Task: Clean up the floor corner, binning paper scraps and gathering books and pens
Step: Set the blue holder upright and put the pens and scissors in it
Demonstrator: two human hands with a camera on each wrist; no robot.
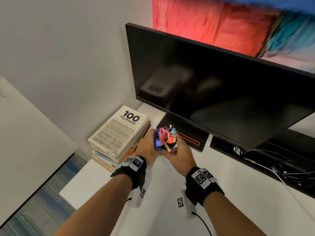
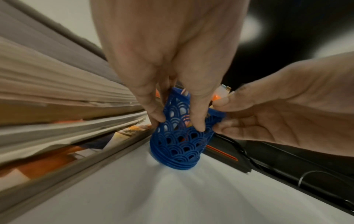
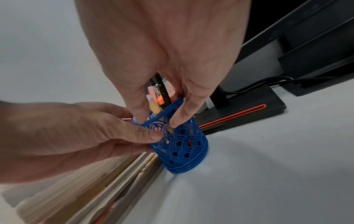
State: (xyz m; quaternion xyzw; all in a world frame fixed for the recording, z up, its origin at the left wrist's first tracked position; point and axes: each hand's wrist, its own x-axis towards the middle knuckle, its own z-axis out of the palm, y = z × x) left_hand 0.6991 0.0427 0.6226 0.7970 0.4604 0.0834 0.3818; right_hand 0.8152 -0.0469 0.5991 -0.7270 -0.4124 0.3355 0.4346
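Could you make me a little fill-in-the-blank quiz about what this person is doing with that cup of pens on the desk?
1. Both the left hand and the right hand grip a ____ lattice pen holder.
2. The holder stands between a monitor base and a stack of ____.
3. The title on the top book starts with the number ____.
4. The holder's bottom rests on a ____ desk.

Missing words: blue; books; 100; white

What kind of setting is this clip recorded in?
Most likely a home or office desk corner. A large dark monitor stands on a white desk set against a wall, with a stack of books beside it and a blue pen holder full of pens gripped by both hands.
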